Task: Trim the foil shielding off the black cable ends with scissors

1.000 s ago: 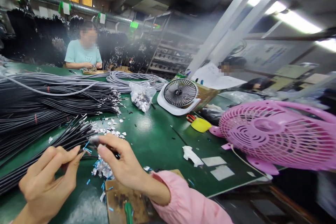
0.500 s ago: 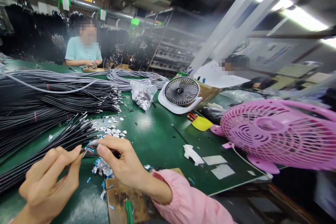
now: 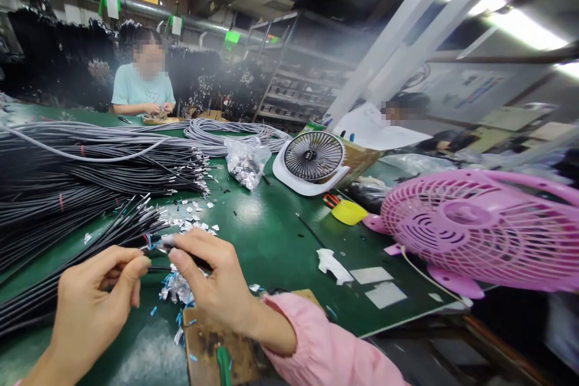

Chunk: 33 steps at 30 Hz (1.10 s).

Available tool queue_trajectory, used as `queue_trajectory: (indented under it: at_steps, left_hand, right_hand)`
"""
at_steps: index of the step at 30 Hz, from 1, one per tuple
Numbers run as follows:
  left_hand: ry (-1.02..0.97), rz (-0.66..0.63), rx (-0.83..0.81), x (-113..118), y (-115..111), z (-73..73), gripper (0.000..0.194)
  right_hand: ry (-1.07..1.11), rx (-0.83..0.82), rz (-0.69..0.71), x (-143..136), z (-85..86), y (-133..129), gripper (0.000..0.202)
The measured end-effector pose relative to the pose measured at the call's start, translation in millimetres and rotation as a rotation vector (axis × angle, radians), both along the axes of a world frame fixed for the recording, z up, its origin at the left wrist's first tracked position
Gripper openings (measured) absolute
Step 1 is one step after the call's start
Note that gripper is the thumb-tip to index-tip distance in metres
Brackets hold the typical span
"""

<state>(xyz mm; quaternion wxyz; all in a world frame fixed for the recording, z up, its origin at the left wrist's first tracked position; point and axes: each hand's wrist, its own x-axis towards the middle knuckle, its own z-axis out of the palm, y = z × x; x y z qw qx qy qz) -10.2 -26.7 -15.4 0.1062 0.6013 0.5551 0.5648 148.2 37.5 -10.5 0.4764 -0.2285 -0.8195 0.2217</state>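
My left hand (image 3: 97, 298) is closed, thumb and index finger pinched at the stripped end of a cable. Fine red and blue wires (image 3: 149, 242) fan out just beyond those fingertips. Facing it, my right hand (image 3: 217, 274) is also closed, thumb against an index finger with a grey covering at its tip. That tip touches or nearly touches the wires; a dark object shows partly under the palm, its kind hidden. Under both hands lie a bundle of black cables (image 3: 113, 241) and a heap of foil scraps (image 3: 177, 289).
A worn wooden block (image 3: 203, 344) with a green-handled tool (image 3: 223, 365) sits near me. Further off are grey cables (image 3: 217, 136), a bag of scraps (image 3: 246, 163), a small white fan (image 3: 312, 160), yellow tape (image 3: 349, 212) and a pink fan (image 3: 465, 223). A co-worker (image 3: 143, 87) sits opposite.
My left hand has turned and shifted slightly right, its fingers now curled in closer together. The coloured wires have swung up and left; my right hand has barely moved.
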Motion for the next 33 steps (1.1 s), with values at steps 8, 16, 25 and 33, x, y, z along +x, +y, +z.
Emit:
queue_trajectory:
  at_steps: [8, 16, 25, 33]
  left_hand:
    - [-0.263, -0.377, -0.492, -10.9, 6.6, 8.9, 0.063]
    - [-0.195, -0.199, -0.351, -3.0, 0.6, 10.0, 0.039]
    - [0.08, -0.144, -0.125, -4.8, 6.6, 5.0, 0.017]
    - [0.064, -0.184, -0.082, -7.0, 9.6, 2.6, 0.025]
  right_hand:
    - [-0.089, -0.034, 0.081, 3.4, -4.7, 5.0, 0.039]
    - [-0.044, -0.355, 0.049, 3.0, -1.0, 6.3, 0.021]
    - [-0.058, -0.217, 0.232, 3.2, -3.1, 15.0, 0.017]
    - [0.157, -1.267, 0.496, -9.6, 0.5, 6.5, 0.022]
